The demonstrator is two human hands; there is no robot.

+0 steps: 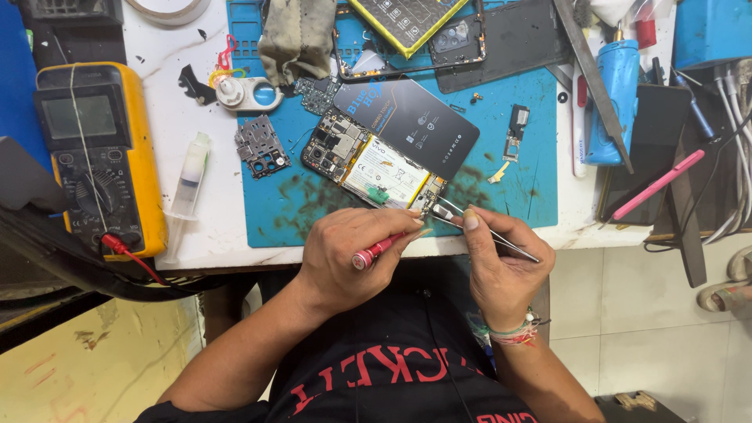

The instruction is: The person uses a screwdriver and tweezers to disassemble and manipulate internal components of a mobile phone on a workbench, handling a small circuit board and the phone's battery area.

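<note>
Head view looks down on a white desk (pixel 196 243) with a blue work mat (pixel 501 204) on it. An opened phone (pixel 368 164), back cover off so the battery and circuit boards show, lies slantwise on the mat near its front edge. The left hand (pixel 352 254) is curled around a red-handled screwdriver (pixel 376 251), its tip pointing toward the phone's lower corner. The right hand (pixel 501 262) pinches metal tweezers (pixel 478 233) between thumb and fingers, the points meeting that same corner. A dark card (pixel 415 117) overlaps the phone's upper end. Left of the mat sit a plastic syringe (pixel 188 184) and a yellow multimeter (pixel 98 153); a blue cylindrical tool (pixel 615 98) lies at the right.
</note>
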